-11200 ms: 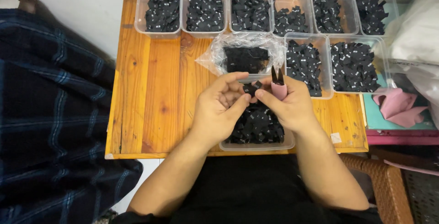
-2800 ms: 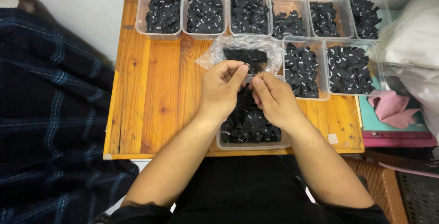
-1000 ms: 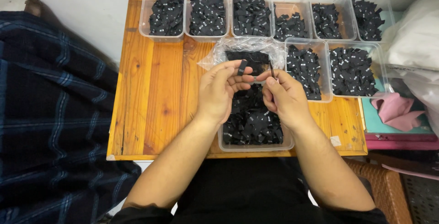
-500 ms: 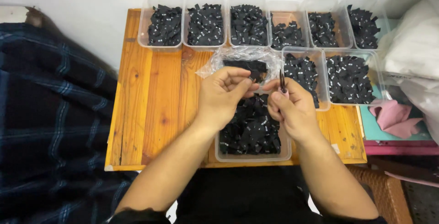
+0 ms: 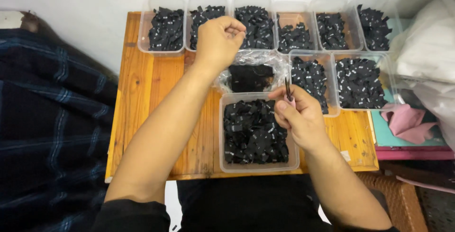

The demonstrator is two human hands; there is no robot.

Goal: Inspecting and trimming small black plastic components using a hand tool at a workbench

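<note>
You are sorting small black fabric labels, and the work looks well under way but far from done: the clear tub (image 5: 258,165) directly in front of you on the wooden table (image 5: 151,99) is full of mixed black labels (image 5: 253,132), while the six tubs lined up along the far edge and two more on the right already hold sizeable piles. Your left hand (image 5: 219,40) is stretched forward over the far row, hovering between the second tub (image 5: 208,4) and the third tub (image 5: 258,4), its fingers (image 5: 236,26) curled into a loose fist with the tips pinched together; whether a label sits between them cannot be seen from above. Your left forearm runs diagonally across the table from the near left corner. Your right hand (image 5: 298,116) stays close, at the far right corner of the full tub, its fingers closed around a small pair of dark snips with a pink handle (image 5: 288,94), blades pointing up and away from you. Just beyond the full tub lies a crumpled clear plastic bag (image 5: 251,71) holding more black pieces. A dark plaid blanket (image 5: 47,132) lies to your left, and white plastic bags (image 5: 426,47) and a pink cloth (image 5: 405,120) sit off to your right.
</note>
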